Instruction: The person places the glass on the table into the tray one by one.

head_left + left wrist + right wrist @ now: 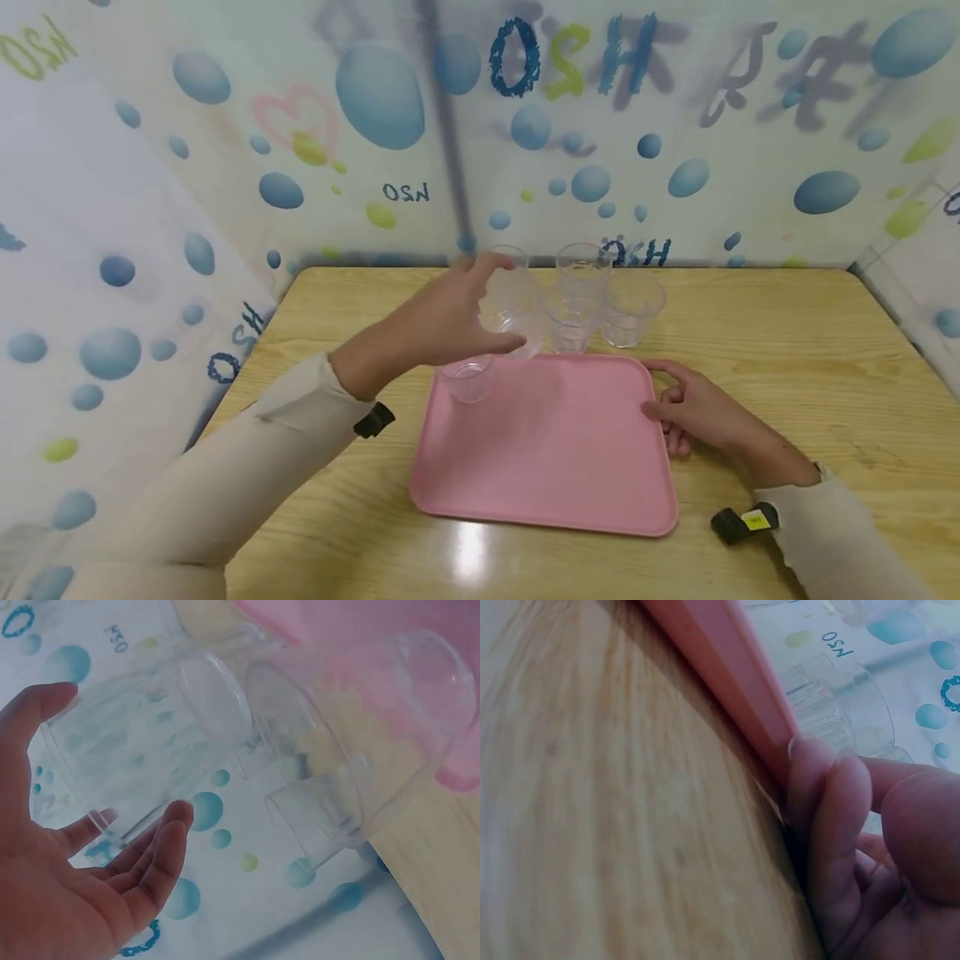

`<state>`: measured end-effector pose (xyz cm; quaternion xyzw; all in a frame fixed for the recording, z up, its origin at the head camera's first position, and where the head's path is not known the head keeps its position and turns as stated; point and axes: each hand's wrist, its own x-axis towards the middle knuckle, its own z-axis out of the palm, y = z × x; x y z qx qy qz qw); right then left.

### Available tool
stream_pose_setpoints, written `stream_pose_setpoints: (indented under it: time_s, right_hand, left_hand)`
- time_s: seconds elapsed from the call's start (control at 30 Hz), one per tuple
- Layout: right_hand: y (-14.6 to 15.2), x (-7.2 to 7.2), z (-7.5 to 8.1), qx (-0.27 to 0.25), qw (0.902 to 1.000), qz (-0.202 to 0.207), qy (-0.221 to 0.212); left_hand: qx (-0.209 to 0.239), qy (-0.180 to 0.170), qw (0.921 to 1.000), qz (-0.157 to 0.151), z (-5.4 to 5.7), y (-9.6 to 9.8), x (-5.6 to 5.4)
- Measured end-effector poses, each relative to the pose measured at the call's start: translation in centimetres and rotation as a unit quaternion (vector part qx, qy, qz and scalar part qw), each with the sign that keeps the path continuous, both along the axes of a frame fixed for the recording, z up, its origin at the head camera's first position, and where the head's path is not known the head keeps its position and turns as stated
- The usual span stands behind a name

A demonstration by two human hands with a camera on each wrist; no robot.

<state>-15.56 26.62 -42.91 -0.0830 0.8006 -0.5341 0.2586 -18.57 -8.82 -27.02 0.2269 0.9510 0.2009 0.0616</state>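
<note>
My left hand (446, 317) grips a clear cup (142, 742) near its rim, thumb on one side and fingers on the other. That cup is tilted, just behind the pink tray (551, 454). Another clear cup (471, 382) stands at the tray's back left corner. With thumb and fingers, my right hand (697, 408) holds the tray's right edge near the back corner. In the right wrist view, curled fingertips (844, 780) press against the tray's side.
More clear cups (632, 310) are grouped on the wooden table (787, 350) behind the tray, some overlapping in view. A wall (495, 167) with blue and green bubble prints rises along the table's back edge.
</note>
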Motion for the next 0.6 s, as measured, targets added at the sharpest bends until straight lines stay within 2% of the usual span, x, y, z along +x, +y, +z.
stream_pose_setpoints:
  time_s: [0.2, 0.3, 0.47, 0.6]
  right_hand:
    - [0.0, 0.0, -0.1, -0.003, 1.0, 0.005, 0.003]
    - [0.0, 0.0, -0.1, -0.005, 1.0, 0.004, 0.005]
    - [0.0, 0.0, 0.1, -0.004, 1.0, 0.003, 0.005]
    - [0.1, 0.0, 0.1, -0.002, 1.0, 0.004, 0.004]
  left_hand:
    - [0.002, -0.035, 0.9993, -0.011, 0.4, -1.4, 3.6]
    - [0.004, -0.04, 0.9991, -0.016, 0.3, -2.0, 5.2]
    - [-0.005, -0.029, 0.999, -0.034, -0.6, -2.7, 7.3]
    - [-0.03, -0.016, 0.9984, -0.046, -1.7, -3.2, 8.3]
